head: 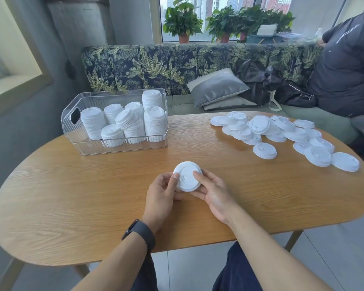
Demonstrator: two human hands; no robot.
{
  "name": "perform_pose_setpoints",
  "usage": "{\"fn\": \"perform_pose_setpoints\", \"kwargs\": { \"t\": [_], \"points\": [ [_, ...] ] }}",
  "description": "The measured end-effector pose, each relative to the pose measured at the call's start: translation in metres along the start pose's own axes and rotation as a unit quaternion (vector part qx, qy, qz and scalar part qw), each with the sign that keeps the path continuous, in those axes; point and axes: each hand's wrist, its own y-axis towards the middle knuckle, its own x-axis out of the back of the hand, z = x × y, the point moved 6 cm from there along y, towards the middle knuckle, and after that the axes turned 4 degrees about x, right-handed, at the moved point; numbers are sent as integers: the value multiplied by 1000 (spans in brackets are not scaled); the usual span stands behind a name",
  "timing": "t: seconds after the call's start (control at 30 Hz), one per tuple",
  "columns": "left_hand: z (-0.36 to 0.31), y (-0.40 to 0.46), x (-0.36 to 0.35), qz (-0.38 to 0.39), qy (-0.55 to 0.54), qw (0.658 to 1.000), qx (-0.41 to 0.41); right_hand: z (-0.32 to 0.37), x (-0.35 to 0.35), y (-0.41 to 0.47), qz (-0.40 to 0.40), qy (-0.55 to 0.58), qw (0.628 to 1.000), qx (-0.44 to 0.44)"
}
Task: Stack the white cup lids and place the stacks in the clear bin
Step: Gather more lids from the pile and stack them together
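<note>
Both hands meet over the near middle of the wooden table, holding a white lid between them. The left hand curls round the lid's left edge, its thumb laid on the top face; a dark watch sits on that wrist. The right hand cups the lid's right and near side, with a fingertip pressed on the top face. The lid is tilted, its top turned toward the camera; whether it is a single lid or a short stack cannot be told.

Beyond the held lid and to its left stands the clear bin, close to the table's far left edge. Inside it are several stacks of white lids; most stand upright, while one in the middle leans to the left against its neighbours. A tall stack stands in the bin's far right corner.

Beyond the held lid and to its right lies a loose pile of lids, spread flat and overlapping along the table's far right side, with one lid lying apart on the near edge of the pile.

Behind the table runs a leaf-patterned bench seat with a grey cushion and a dark bag on it. A person in dark clothing sits at its right end. Potted plants stand on the window sill behind.
</note>
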Motion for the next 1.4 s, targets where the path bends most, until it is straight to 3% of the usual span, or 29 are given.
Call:
{"fn": "perform_pose_setpoints", "kwargs": {
  "t": [0.37,0.77,0.97,1.13,1.4],
  "points": [
    [-1,0,3,6,0,1000,7,1,-1,-1,9,-6,1000,-8],
    [-5,0,-5,42,-16,999,20,-3,3,3,-33,46,998,0],
    [-7,6,-25,42,3,999,23,1,26,9,-123,-2,991,50],
    [-8,20,-50,32,9,999,32,22,69,7,-222,-120,961,113],
    [-13,52,-95,44,23,998,48,71,154,17,-349,-356,844,197]
  ]
}}
